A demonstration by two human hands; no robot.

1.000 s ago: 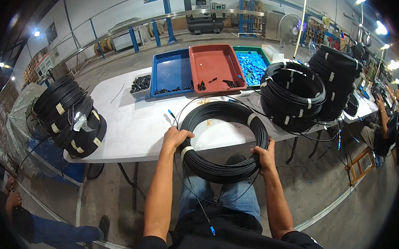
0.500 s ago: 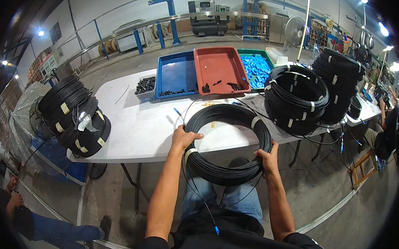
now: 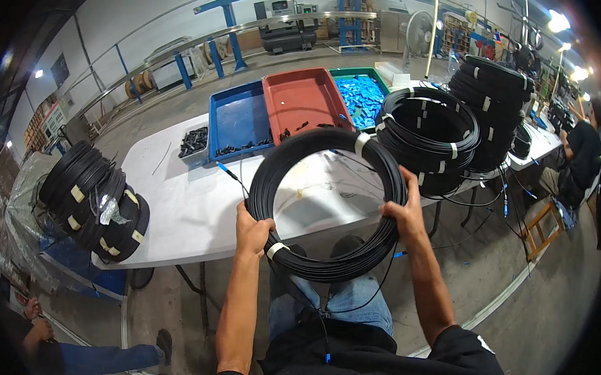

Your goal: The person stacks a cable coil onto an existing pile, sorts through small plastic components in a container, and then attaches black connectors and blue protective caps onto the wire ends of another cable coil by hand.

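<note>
Between my hands is a large coil of black cable [image 3: 330,268], tied with pale bands and tilted up over the front edge of the table. My left hand [image 3: 252,229] grips its left side, thumb on the inner edge. On the opposite side my right hand [image 3: 405,209] grips it the same way. A blue-tipped cable end [image 3: 226,171] sticks out beyond my left hand. Another loose end with a blue connector [image 3: 327,356] hangs down in front of my shirt. The fingers behind the coil are partly hidden.
On the white table [image 3: 172,215] stand a blue tray [image 3: 240,118], a red tray [image 3: 301,94], a green tray of blue pieces [image 3: 361,100] and a small box of black parts [image 3: 194,142]. Stacked coils rise at left [image 3: 89,192] and right [image 3: 488,108]. People sit at both sides.
The coil has been raised off the table and tilted up toward me, both hands still on it. The view has shifted, so the table and trays appear further left.
</note>
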